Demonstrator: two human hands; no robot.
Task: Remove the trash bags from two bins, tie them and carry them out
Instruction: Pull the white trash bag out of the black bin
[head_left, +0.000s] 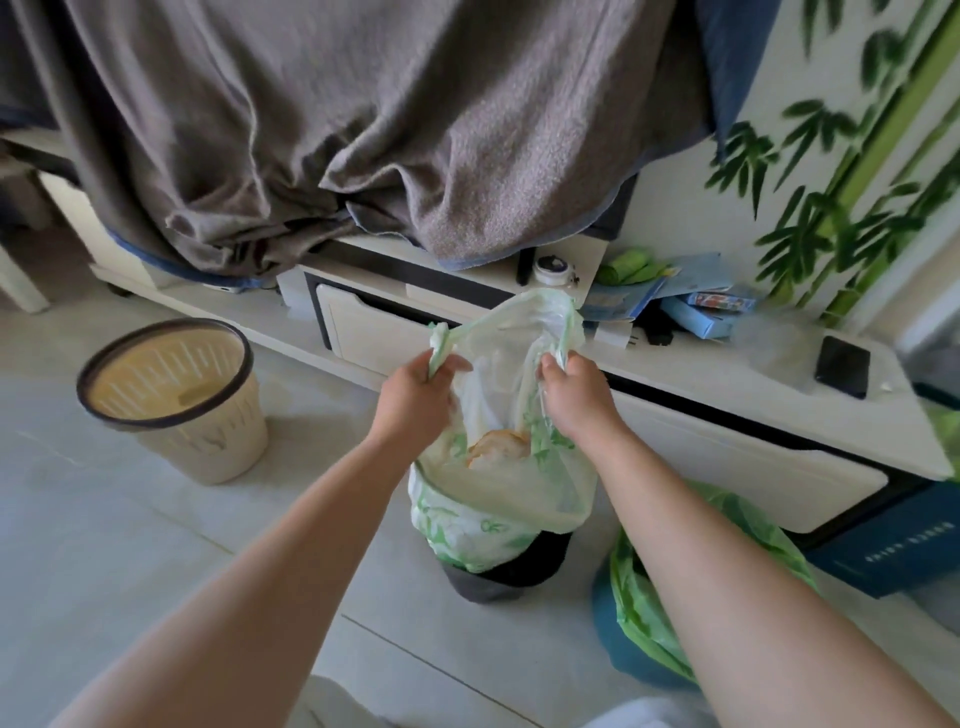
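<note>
Left hand (421, 387): closed around a gathered left edge of the pale green trash bag (498, 426), a tuft of film sticking up above the fist.
Right hand (574, 389): closed on the bag's right edge, the film bunched between fingers and thumb.
Trash bag: translucent, printed with green leaf shapes; mouth pulled open between the two fists and raised above the dark bin (506, 566); lower part draped over that bin's rim; a brownish-orange item visible inside through the film.
Dark bin: on the tiled floor (156, 545), directly below the hands, just in front of the low white cabinet (737, 457).
Second bin (176, 400): cream, slotted wall, dark rim ring; on the floor well to the left; no liner visible inside.
Green bag (675, 587): brighter green film lying over a teal container at lower right, partly hidden by the right forearm.
Cabinet top: dark phone (842, 366) lying flat; small blue boxes (701, 312) and papers, print blurred and unreadable; a green roll (631, 266); a small round white tin (555, 270).
Blue box (883, 551): on the floor at far right, a row of white characters on its side, too blurred to read.
Grey blanket (337, 130): hanging over the cabinet from above.
Wall at right: painted bamboo leaves (831, 208).
</note>
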